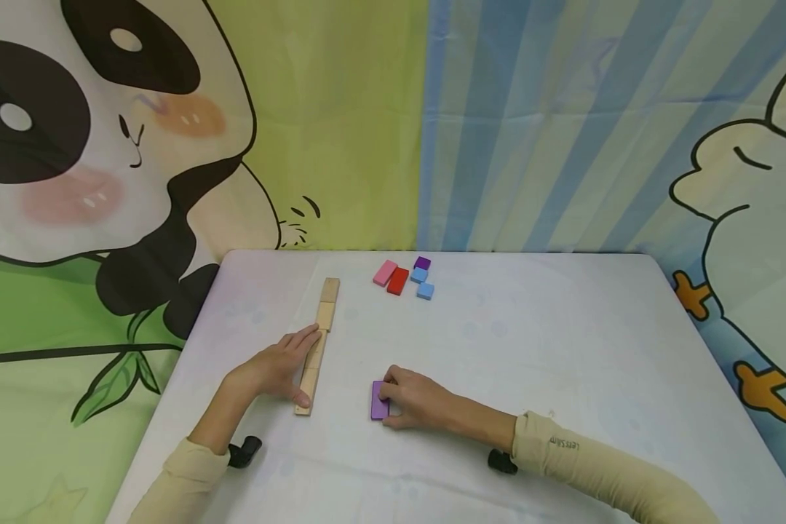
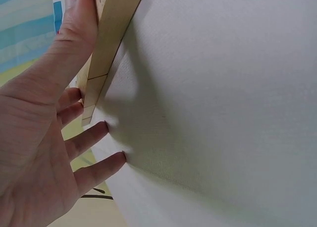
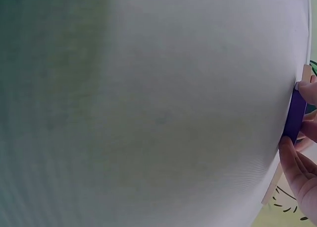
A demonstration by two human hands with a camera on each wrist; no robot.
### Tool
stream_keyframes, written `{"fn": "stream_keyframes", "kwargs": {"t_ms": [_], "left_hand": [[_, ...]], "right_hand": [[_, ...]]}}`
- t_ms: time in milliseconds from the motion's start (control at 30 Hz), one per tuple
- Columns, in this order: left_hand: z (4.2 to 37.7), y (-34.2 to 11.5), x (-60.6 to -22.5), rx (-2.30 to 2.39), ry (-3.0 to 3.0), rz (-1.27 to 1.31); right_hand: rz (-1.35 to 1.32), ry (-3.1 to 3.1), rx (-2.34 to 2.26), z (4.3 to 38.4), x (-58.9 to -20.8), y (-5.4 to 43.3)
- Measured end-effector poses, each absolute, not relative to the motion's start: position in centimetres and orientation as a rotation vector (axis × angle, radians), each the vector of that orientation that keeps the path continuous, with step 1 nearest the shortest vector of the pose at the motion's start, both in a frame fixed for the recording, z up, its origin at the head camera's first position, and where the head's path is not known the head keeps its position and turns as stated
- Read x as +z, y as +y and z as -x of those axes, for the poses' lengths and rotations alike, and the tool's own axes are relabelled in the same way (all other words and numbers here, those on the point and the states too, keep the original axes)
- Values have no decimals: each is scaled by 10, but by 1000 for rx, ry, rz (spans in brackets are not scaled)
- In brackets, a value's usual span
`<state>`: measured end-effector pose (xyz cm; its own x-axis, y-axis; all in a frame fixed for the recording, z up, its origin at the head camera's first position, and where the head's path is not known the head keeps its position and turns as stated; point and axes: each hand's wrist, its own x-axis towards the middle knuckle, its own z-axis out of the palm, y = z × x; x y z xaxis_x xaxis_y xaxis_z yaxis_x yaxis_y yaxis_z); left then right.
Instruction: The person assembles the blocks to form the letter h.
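A row of flat plain wooden blocks, laid end to end, runs away from me on the left half of the table. My left hand rests along its left side, with thumb and fingers spread wide. In the left wrist view the thumb lies against the wood and the other fingers stretch out loosely. To the right of the row, my right hand grips a purple rectangular block by its edges. The right wrist view shows the purple block low at the table surface, between the thumb and fingers.
Toward the back of the white table lie a pink block, a red block, two small blue blocks and a small purple block. A printed cartoon curtain hangs behind the table.
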<state>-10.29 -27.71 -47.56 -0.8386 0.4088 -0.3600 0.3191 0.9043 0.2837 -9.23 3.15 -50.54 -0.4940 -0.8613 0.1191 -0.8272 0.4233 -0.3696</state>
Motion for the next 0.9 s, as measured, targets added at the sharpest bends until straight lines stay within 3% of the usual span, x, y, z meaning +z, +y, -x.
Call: {"fn": "stream_keyframes", "kwargs": {"t_ms": [333, 900], "left_hand": [[104, -276, -475, 288, 2651, -551], [103, -277, -478, 297, 2650, -532]], "right_hand": [[1422, 2576, -679, 88, -503, 33], [1458, 2620, -641, 82, -507, 35]]}}
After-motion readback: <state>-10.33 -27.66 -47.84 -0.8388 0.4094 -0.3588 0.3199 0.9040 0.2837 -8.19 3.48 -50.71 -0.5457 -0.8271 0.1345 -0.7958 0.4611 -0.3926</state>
